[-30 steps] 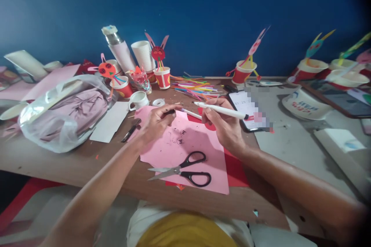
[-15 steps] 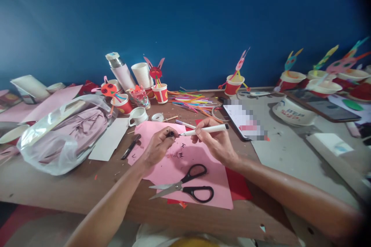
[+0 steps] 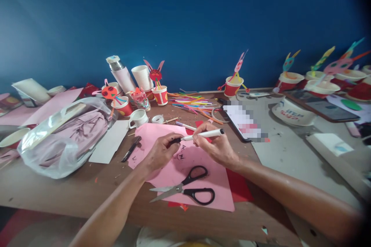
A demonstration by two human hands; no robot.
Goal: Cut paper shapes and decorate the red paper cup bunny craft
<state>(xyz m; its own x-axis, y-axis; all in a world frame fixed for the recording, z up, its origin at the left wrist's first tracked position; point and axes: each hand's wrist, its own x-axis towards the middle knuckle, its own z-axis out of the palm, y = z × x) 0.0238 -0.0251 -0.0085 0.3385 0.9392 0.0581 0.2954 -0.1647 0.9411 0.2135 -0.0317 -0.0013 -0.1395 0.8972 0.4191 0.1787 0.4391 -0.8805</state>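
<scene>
My right hand [image 3: 213, 144] grips a white marker pen [image 3: 205, 134] lying nearly level, tip pointing left. My left hand [image 3: 160, 152] pinches a small black cap [image 3: 176, 139] right at the marker's tip. Both hands hover over a pink paper sheet [image 3: 176, 162] with small black marks drawn on it. Black-handled scissors [image 3: 188, 189] lie shut on the pink sheet, just in front of my hands. A red sheet [image 3: 239, 185] sticks out from under the pink one on the right.
A plastic bag with cloth [image 3: 63, 131] lies at left beside a white card [image 3: 108, 142] and a black pen [image 3: 131, 148]. Behind stand paper-cup rabbit figures [image 3: 158, 85], a cup stack [image 3: 142, 77], a flask [image 3: 120, 73], coloured sticks [image 3: 193, 102], a tape roll [image 3: 158, 118] and a phone [image 3: 243, 117].
The marker swung from pointing up-left to nearly level, and its tip came to the cap in my left hand. Both hands drew closer together over the pink sheet.
</scene>
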